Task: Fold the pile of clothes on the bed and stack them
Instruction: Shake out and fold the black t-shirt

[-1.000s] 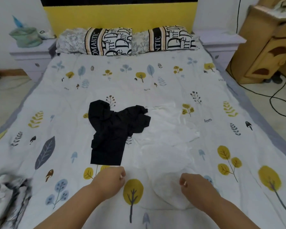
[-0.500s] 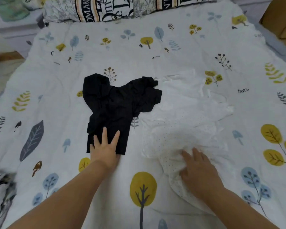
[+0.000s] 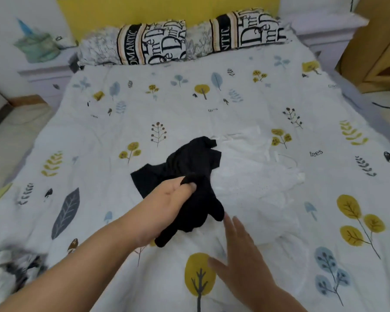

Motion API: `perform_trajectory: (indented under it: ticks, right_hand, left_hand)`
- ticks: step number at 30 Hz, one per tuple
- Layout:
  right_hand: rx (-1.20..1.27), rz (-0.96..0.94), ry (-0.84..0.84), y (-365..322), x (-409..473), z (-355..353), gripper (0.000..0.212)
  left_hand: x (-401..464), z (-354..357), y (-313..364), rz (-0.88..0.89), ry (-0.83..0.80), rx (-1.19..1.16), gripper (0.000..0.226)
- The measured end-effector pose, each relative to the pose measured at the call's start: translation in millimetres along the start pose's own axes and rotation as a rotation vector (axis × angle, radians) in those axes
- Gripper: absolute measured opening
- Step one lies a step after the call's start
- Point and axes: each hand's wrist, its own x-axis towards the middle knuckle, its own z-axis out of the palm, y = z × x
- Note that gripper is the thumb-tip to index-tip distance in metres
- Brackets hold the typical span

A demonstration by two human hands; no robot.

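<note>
A crumpled black garment [image 3: 189, 167] is bunched up in the middle of the bed, part of it lifted off the cover. My left hand [image 3: 167, 208] grips its lower part, fingers curled around a fold. A white garment [image 3: 254, 176] lies spread out flat just to the right of the black one, touching it. My right hand [image 3: 241, 257] hovers over the bed cover with fingers straight, just below the black cloth, holding nothing.
The bed cover [image 3: 212, 104] is white with leaf and tree prints. Two patterned pillows [image 3: 151, 45] lie at the headboard. A grey-and-white cloth pile [image 3: 11, 271] sits at the lower left edge. A nightstand [image 3: 43, 70] stands left, a wooden cabinet [image 3: 378, 48] right.
My left hand went from lying flat on the black garment to gripping and lifting it toward the right. My right hand left the white garment and drew back.
</note>
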Motion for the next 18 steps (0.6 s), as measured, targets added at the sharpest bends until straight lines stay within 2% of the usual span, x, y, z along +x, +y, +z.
perform_trajectory:
  ticks: [3, 4, 6, 8, 10, 13, 15, 18]
  right_hand:
    - [0.141, -0.128, 0.142, -42, -9, -25, 0.093]
    - [0.159, -0.17, 0.207, -55, -13, -35, 0.083]
    - [0.185, -0.215, 0.304, -79, -24, -59, 0.046]
    - [0.293, -0.198, 0.308, -95, -39, -86, 0.017]
    - [0.477, -0.179, 0.265, -106, -60, -112, 0.018]
    - [0.578, -0.193, 0.29, -120, -98, -151, 0.02]
    - [0.578, -0.224, 0.297, -133, -122, -174, 0.02]
    - [0.466, -0.295, 0.301, -153, -155, -204, 0.024]
  left_hand:
    - [-25, -13, 57, -0.039, -0.026, -0.258, 0.051]
    - [-34, -18, 74, -0.033, -0.021, -0.318, 0.045]
    - [-53, -27, 108, -0.001, -0.001, -0.446, 0.024]
    - [-73, -40, 137, 0.047, 0.057, -0.516, 0.018]
    - [-88, -60, 162, 0.109, 0.209, -0.554, 0.026]
    - [-112, -87, 198, 0.163, 0.509, -0.627, 0.02]
    - [-128, -101, 213, 0.214, 0.676, -0.644, 0.021]
    - [-150, -113, 228, 0.271, 0.771, -0.527, 0.025]
